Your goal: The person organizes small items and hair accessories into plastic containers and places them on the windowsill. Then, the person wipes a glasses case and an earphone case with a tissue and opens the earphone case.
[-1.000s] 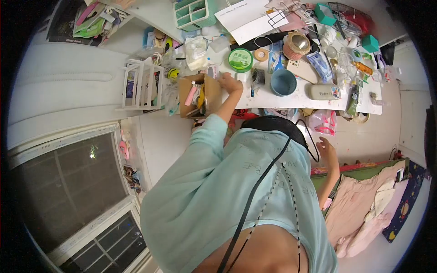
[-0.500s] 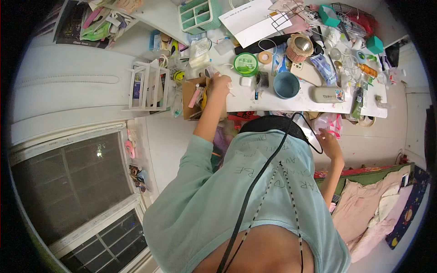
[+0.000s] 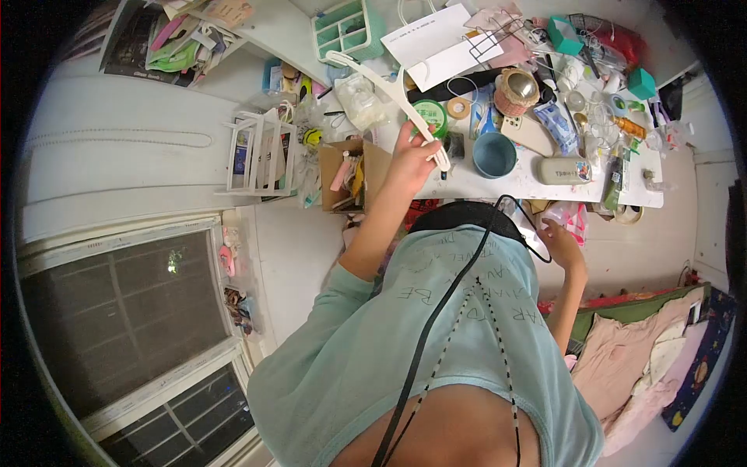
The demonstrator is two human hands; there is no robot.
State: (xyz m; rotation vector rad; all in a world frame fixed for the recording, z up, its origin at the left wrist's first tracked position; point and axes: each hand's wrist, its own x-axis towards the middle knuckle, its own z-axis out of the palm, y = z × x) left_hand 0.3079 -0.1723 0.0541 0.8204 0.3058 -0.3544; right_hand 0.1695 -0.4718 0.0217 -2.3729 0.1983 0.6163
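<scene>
White bar-shaped item (image 3: 398, 95) noted at the upper centre of the frame, held clear in the air over the desk and slanted from the upper left down to the lower right, with a short curved prong at mid-length. Its lower end is gripped by the left hand (image 3: 408, 163), with thumb and fingers closed round the bar. The right hand (image 3: 564, 243) is seen right of centre, fingers loosely curled near a pink-and-clear bag (image 3: 574, 218); whether anything is pinched there cannot be told. By its look the bar is judged to be plastic: light, fairly stiff, somewhat slippery if smooth, and weakest at the thin prong. A hold on the straight shank is judged sounder than one on the prong; nearer mid-length, less tipping would be expected. The white desk (image 3: 467, 189), across the upper part of the frame, is heavily cluttered. Near the held end, a green-lidded tub (image 3: 436, 117) is partly hidden by the bar, and a blue-grey cup (image 3: 495, 156) is placed to its right. An open cardboard box (image 3: 376, 175) with small items inside is seen left of the hand, and a white rack (image 3: 257, 191) farther left. In the room, a window (image 3: 117, 303) is recorded at lower left, and pink clothing (image 3: 615, 335) at lower right.
</scene>
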